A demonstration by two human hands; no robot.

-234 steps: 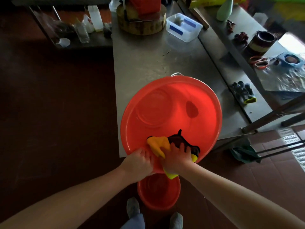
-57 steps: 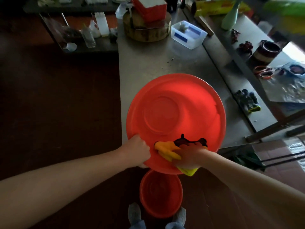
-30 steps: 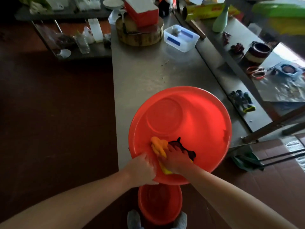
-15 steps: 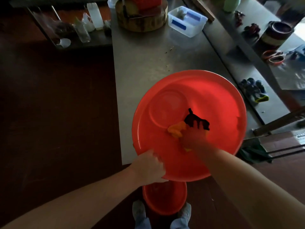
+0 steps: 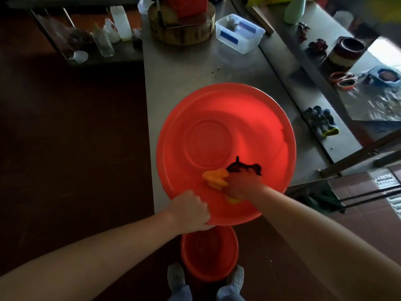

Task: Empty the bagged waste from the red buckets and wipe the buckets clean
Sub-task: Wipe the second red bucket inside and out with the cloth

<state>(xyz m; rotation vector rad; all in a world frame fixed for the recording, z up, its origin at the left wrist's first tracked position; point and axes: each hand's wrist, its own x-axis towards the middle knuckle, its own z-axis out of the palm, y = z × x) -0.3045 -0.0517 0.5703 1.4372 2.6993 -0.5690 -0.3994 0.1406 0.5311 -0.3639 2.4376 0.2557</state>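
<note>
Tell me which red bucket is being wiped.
The big bucket on the table: the right hand presses a cloth inside it, the left hand grips its rim. The small bucket sits untouched on the floor.

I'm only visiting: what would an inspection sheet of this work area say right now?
Surface: steel table, a few specks.
Job's things: large red bucket overhanging the near edge; small red bucket on the floor; yellow-and-black cloth inside the large one.
Clutter: chopping block, clear plastic tub, work gloves.
Hands: left hand grips the large bucket's near rim; right hand holds the cloth.
Cables: nothing seen.
Surroundings: dark floor, side shelf with bottles.
</note>
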